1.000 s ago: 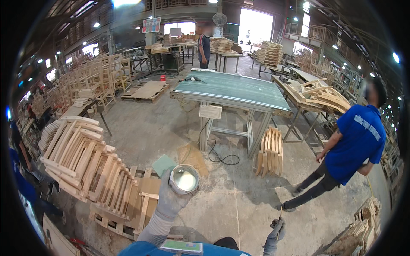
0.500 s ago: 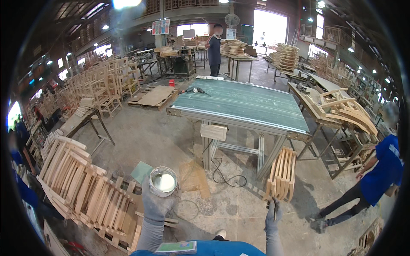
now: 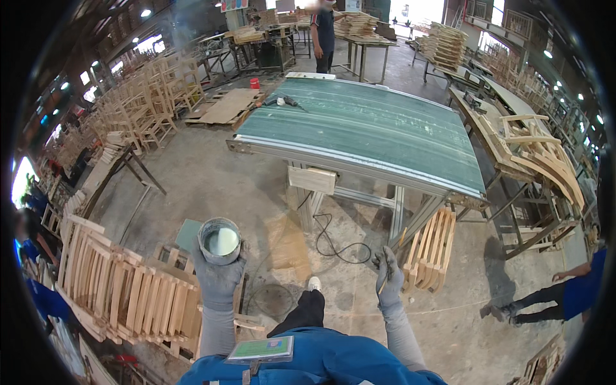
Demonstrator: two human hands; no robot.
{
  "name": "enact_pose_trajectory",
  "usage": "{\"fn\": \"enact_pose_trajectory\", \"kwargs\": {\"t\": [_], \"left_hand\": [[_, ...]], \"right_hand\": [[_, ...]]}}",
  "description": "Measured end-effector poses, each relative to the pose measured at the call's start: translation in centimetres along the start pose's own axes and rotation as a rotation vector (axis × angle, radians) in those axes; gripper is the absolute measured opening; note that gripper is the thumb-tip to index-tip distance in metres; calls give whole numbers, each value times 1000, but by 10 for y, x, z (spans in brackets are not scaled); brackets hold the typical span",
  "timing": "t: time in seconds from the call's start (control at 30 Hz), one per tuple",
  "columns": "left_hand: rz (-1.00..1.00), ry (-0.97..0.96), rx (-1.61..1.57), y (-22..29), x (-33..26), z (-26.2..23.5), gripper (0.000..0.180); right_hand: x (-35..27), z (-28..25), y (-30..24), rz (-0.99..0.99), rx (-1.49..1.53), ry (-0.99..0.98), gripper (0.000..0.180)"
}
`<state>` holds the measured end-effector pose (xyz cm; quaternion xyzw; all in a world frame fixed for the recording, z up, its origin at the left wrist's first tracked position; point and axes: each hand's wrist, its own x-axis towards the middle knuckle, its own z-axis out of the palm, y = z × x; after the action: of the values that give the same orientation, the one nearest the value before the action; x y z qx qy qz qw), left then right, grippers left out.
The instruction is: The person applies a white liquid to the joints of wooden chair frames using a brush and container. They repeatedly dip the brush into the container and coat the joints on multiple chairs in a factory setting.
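Woodworking shop with concrete floor [image 3: 192, 186], green-topped counter [image 3: 372, 131] at twelve o'clock, left hand [image 3: 218, 279] gripping a metal can [image 3: 219, 240] of pale liquid at seven o'clock, right hand [image 3: 388, 276] pinching a thin brush [image 3: 393, 260] at five o'clock, stacked wooden frames [image 3: 122, 289] at eight o'clock.

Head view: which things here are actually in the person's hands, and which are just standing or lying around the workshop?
In hand:
- left hand, gloved, holds a round tin of pale liquid
- right hand, gloved, holds a thin stick, maybe a brush

Lying about:
- green-topped table
- power drill on it
- black cable on the floor
- slatted wooden frames
- stacked chairs
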<state>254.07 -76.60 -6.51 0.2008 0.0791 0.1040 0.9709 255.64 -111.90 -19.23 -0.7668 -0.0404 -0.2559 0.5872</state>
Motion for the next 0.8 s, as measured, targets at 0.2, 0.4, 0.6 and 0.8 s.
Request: {"fn": "enact_pose_trajectory", "kwargs": {"t": [0.2, 0.4, 0.6, 0.8], "left_hand": [[-72, -88, -71, -59, 123, 41, 41], [-98, -218, 27, -103, 250, 80, 41], [-281, -193, -47, -158, 336, 86, 45], [-417, -126, 9, -221, 400, 81, 57]], "right_hand": [[88, -4, 46, 173, 174, 221, 26], [175, -16, 85, 199, 1, 349, 24], [212, -14, 128, 192, -104, 478, 22], [263, -59, 183, 210, -13, 486, 23]]}}
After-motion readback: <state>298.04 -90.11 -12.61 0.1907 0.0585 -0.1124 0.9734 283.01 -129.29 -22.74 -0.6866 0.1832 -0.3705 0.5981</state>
